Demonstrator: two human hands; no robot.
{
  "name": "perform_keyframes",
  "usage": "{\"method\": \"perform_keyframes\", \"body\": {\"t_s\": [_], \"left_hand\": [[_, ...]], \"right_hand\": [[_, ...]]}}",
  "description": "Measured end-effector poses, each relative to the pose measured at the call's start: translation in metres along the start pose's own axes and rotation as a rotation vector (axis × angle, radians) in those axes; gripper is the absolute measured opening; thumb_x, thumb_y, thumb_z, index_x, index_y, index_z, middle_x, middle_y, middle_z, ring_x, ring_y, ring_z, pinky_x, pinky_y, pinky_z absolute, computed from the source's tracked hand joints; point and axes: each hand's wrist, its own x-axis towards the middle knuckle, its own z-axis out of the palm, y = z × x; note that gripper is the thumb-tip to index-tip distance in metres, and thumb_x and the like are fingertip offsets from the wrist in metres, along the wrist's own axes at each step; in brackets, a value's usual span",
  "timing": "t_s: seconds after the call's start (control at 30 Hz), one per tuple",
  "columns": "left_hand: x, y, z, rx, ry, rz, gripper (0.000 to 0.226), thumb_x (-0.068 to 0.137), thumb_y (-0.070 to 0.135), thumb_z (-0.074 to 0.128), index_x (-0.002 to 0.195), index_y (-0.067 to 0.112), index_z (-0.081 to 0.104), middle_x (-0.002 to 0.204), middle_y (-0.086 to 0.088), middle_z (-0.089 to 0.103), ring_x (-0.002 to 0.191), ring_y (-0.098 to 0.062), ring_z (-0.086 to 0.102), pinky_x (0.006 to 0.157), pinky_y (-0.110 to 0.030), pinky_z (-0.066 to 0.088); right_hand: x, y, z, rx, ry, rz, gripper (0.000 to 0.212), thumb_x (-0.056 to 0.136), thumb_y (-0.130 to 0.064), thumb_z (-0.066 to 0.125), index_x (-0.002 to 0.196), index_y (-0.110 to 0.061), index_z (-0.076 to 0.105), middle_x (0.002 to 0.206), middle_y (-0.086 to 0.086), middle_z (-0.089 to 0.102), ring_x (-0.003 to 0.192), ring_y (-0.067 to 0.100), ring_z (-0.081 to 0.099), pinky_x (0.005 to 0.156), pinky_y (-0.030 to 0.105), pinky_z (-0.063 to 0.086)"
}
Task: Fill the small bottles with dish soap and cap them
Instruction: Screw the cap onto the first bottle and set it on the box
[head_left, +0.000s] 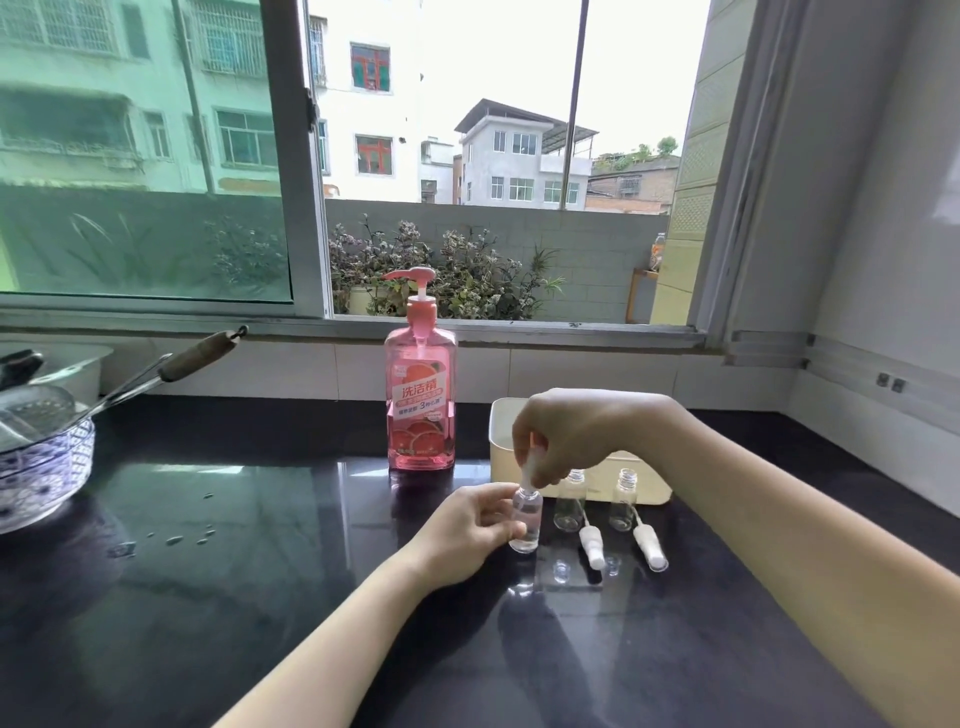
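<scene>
My left hand grips a small clear bottle standing upright on the black counter. Directly above it, my right hand pinches a white spray cap at the bottle's neck. Two more small clear bottles stand uncapped to the right. A white spray cap lies on the counter in front of each of them. The pink pump bottle of dish soap stands behind, near the window wall.
A cream plastic tray sits behind the small bottles. Small clear cap covers lie near the spray caps. At far left a blue-patterned bowl holds utensils with long handles. Water drops dot the black counter.
</scene>
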Motion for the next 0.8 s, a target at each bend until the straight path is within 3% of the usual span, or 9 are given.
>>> {"method": "perform_keyframes", "body": {"t_s": [0.13, 0.27, 0.37, 0.47, 0.53, 0.6, 0.67, 0.73, 0.8], "left_hand": [[0.0, -0.001, -0.002, -0.002, -0.003, 0.0, 0.04, 0.082, 0.007, 0.066, 0.122, 0.009, 0.057, 0.111, -0.006, 0.068, 0.1, -0.007, 0.065, 0.095, -0.021, 0.049], [-0.001, 0.001, -0.001, 0.001, -0.007, 0.047, 0.028, 0.083, 0.005, 0.063, 0.098, 0.029, 0.063, 0.097, -0.006, 0.067, 0.089, -0.01, 0.064, 0.091, -0.026, 0.051], [-0.001, 0.0, 0.0, 0.02, -0.023, 0.05, 0.014, 0.084, 0.006, 0.062, 0.098, 0.008, 0.063, 0.087, -0.005, 0.063, 0.082, -0.01, 0.06, 0.089, -0.034, 0.05], [0.0, 0.0, 0.001, -0.004, 0.003, 0.026, 0.03, 0.083, 0.005, 0.063, 0.113, 0.006, 0.059, 0.093, -0.006, 0.065, 0.086, -0.011, 0.062, 0.094, -0.034, 0.051], [-0.001, 0.001, 0.0, -0.002, -0.011, 0.033, 0.026, 0.084, 0.004, 0.062, 0.109, 0.007, 0.061, 0.09, -0.008, 0.065, 0.084, -0.014, 0.062, 0.094, -0.036, 0.05], [0.0, 0.0, -0.001, 0.02, -0.013, 0.047, 0.019, 0.084, 0.005, 0.062, 0.103, 0.008, 0.063, 0.089, -0.015, 0.067, 0.083, -0.022, 0.064, 0.091, -0.038, 0.051], [0.001, -0.001, 0.0, 0.026, 0.001, 0.044, 0.02, 0.083, 0.006, 0.063, 0.103, 0.005, 0.063, 0.096, -0.02, 0.068, 0.089, -0.028, 0.066, 0.092, -0.04, 0.052], [0.002, -0.002, 0.0, 0.02, -0.001, 0.046, 0.018, 0.083, 0.006, 0.064, 0.101, 0.008, 0.064, 0.093, -0.015, 0.069, 0.086, -0.021, 0.066, 0.092, -0.041, 0.052], [0.001, -0.002, 0.001, 0.006, -0.008, 0.052, 0.016, 0.083, 0.006, 0.063, 0.094, 0.017, 0.065, 0.083, -0.001, 0.065, 0.08, -0.01, 0.062, 0.091, -0.039, 0.053]], "right_hand": [[-0.002, 0.001, -0.004, 0.033, -0.021, -0.003, 0.017, 0.07, -0.019, 0.071, 0.087, -0.018, 0.068, 0.068, -0.003, 0.07, 0.051, 0.002, 0.06, 0.047, 0.014, 0.044], [0.001, -0.005, 0.001, -0.058, -0.019, 0.005, 0.015, 0.073, -0.025, 0.068, 0.075, -0.011, 0.07, 0.063, 0.001, 0.071, 0.045, 0.004, 0.058, 0.043, 0.014, 0.042], [0.006, -0.009, 0.006, -0.197, -0.016, 0.093, 0.039, 0.08, -0.04, 0.061, 0.065, -0.005, 0.066, 0.059, 0.004, 0.07, 0.04, 0.01, 0.056, 0.043, 0.017, 0.042], [0.008, -0.013, 0.011, -0.304, 0.014, 0.172, 0.056, 0.083, -0.06, 0.049, 0.057, -0.011, 0.06, 0.049, -0.001, 0.062, 0.038, 0.013, 0.056, 0.049, 0.021, 0.044], [0.005, -0.013, 0.009, -0.304, 0.06, 0.147, 0.058, 0.075, -0.068, 0.054, 0.067, -0.011, 0.063, 0.059, -0.003, 0.062, 0.045, 0.011, 0.055, 0.048, 0.02, 0.041], [0.001, -0.013, 0.004, -0.232, 0.045, 0.045, 0.046, 0.071, -0.053, 0.07, 0.098, -0.016, 0.063, 0.086, -0.006, 0.058, 0.058, 0.004, 0.05, 0.045, 0.017, 0.035], [-0.001, -0.013, 0.001, -0.202, -0.014, -0.042, 0.044, 0.073, -0.024, 0.074, 0.114, -0.021, 0.059, 0.104, -0.005, 0.051, 0.074, 0.007, 0.051, 0.049, 0.013, 0.038], [0.0, -0.013, 0.004, -0.226, -0.005, -0.073, 0.038, 0.075, -0.012, 0.069, 0.111, -0.019, 0.062, 0.105, -0.002, 0.052, 0.085, 0.014, 0.054, 0.063, 0.018, 0.048], [0.002, -0.012, 0.009, -0.213, 0.01, -0.06, 0.022, 0.074, -0.016, 0.067, 0.096, -0.015, 0.069, 0.091, 0.0, 0.064, 0.078, 0.017, 0.06, 0.063, 0.026, 0.05]]}}
